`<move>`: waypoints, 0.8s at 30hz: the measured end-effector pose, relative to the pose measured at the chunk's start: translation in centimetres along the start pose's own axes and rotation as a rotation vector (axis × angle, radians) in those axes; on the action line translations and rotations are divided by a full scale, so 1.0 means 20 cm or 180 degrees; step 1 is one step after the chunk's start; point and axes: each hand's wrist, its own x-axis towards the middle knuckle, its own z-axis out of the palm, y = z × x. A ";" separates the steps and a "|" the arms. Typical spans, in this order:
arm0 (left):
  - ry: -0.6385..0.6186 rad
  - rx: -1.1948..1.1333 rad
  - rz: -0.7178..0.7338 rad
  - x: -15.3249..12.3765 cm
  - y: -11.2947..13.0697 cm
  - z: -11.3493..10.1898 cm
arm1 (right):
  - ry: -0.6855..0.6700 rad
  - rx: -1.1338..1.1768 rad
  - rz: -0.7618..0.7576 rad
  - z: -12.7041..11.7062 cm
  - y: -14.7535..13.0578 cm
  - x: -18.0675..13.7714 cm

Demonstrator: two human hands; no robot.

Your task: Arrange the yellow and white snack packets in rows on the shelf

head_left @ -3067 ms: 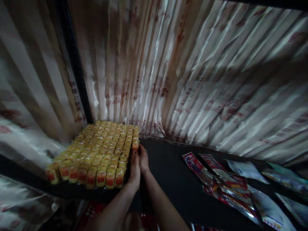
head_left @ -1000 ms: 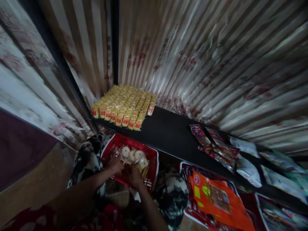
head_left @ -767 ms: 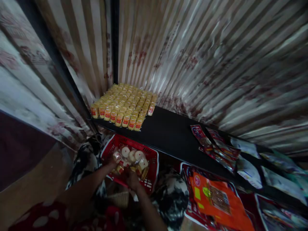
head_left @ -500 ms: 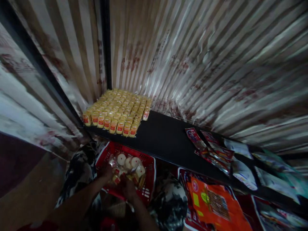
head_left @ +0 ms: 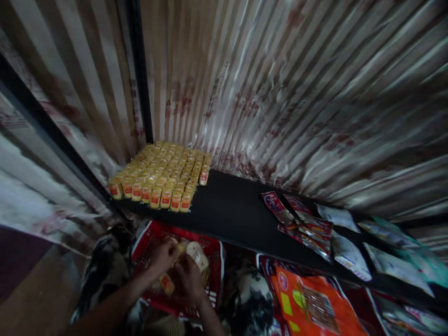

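Both of my hands are inside the red basket [head_left: 221, 266] at my lap. My left hand [head_left: 164, 256] has its fingers curled round a small yellow wrapped snack cake [head_left: 180, 247]. Close beside it my right hand [head_left: 190, 276] is closed too, but the dim light hides what its fingers hold. A wrapped cake with a red-orange label [head_left: 167, 283] shows just below the hands. Round pale wrapped cakes [head_left: 194, 250] lie in the basket behind my right hand.
Rows of yellow packets [head_left: 157, 179] stand at the left end of a black shelf [head_left: 227, 198]. Red sachets [head_left: 304, 219] and white packets [head_left: 350, 256] lie farther right. A large orange bag [head_left: 315, 303] rests in another basket. Striped sheeting [head_left: 245, 93] hangs behind.
My hands have come closer together and lifted slightly, with a yellow snack cake now between them. The view has tilted and shifted a little, so the shelf sits lower and farther left.
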 end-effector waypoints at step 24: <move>0.0238 -0.0553 0.1436 -0.10 0.48 -0.10 | 0.0481 0.1956 -0.0114 -0.35 -0.43 -0.01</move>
